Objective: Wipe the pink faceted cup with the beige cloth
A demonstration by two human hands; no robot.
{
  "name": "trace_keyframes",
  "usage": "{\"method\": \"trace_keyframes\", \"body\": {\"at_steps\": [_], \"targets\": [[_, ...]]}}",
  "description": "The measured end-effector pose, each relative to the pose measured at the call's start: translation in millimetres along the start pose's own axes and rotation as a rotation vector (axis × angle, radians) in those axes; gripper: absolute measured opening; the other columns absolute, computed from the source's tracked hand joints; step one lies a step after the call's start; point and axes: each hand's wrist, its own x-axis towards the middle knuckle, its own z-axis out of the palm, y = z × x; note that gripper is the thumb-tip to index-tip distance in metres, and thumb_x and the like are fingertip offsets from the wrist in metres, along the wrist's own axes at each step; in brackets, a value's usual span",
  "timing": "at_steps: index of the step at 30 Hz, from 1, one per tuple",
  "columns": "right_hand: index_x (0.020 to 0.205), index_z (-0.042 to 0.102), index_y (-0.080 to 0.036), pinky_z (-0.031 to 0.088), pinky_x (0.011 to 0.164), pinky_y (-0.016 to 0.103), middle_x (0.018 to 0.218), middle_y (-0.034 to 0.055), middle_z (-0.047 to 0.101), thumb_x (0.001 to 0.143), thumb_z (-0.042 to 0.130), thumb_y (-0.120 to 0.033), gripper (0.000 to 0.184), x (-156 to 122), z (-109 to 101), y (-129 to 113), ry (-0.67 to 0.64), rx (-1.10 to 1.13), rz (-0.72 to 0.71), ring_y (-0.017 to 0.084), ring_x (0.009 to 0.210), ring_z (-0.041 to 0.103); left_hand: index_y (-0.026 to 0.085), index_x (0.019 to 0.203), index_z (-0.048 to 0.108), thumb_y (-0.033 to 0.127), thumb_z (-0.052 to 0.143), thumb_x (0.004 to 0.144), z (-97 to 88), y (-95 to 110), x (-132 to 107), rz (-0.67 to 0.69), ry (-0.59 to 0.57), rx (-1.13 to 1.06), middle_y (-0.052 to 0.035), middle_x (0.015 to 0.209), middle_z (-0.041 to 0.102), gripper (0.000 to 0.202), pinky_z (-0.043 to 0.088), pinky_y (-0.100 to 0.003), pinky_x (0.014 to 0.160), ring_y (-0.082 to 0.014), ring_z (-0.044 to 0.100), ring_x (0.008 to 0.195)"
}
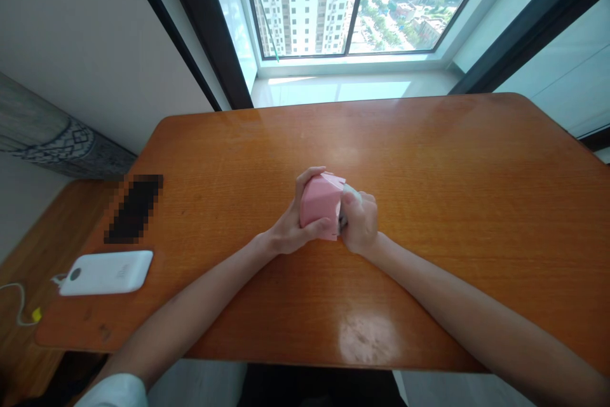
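A small pink box (320, 202) with angled faces sits at the middle of the wooden table (429, 159). My left hand (290, 223) wraps round its left side, thumb below and fingers over the top. My right hand (359, 223) is closed against the box's right side, and a thin pale object shows between its fingers and the box. What that object is I cannot make out.
A white power bank (107, 272) with a cable lies at the table's left front corner, behind it a dark pixelated flat object (134, 207). A window with a sill runs behind the table. A lower wooden surface (28, 280) is at the far left.
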Motion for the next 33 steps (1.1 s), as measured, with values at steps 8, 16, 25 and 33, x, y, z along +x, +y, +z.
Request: {"method": "trace_keyframes", "body": {"at_steps": [8,16,25,33], "targets": [[0.064,0.054,-0.024,0.038,0.049,0.028,0.062,-0.0021,0.05,0.101,0.061,-0.059,0.051,15,16,-8,0.195,0.259,0.323,0.013,0.056,0.041,0.034,0.165,0.034,0.061,0.087,0.086,-1.7,-4,0,0.137,0.148,0.315,-0.0138,0.161,0.044,0.098,0.042,-0.061,0.13,-0.0363,0.045,0.151],[0.057,0.043,-0.026,0.021,0.049,0.035,0.046,-0.0038,0.037,0.114,0.043,-0.046,0.06,6,1,3,-0.153,-0.224,-0.512,0.011,0.044,0.028,0.031,0.162,0.036,0.061,0.074,0.095,-2.8,8,1,-0.144,0.025,-0.221,-0.0119,0.149,0.064,0.082,0.057,-0.047,0.112,-0.0294,0.068,0.129],[0.053,0.042,-0.024,0.02,0.048,0.034,0.045,-0.0034,0.039,0.115,0.042,-0.044,0.064,11,1,-2,-0.14,-0.191,-0.532,0.011,0.042,0.028,0.03,0.166,0.035,0.063,0.07,0.098,-3.8,6,1,-0.153,0.045,-0.235,-0.0137,0.153,0.064,0.083,0.051,-0.053,0.124,-0.032,0.066,0.139],[0.062,0.044,-0.028,0.036,0.048,0.029,0.052,-0.0053,0.046,0.097,0.061,-0.071,0.058,26,13,-11,0.081,0.387,0.376,0.013,0.048,0.039,0.036,0.174,0.021,0.072,0.088,0.08,-3.1,-6,-3,0.041,0.098,0.168,-0.0163,0.173,0.035,0.121,0.045,-0.06,0.128,-0.0378,0.05,0.15]]}}
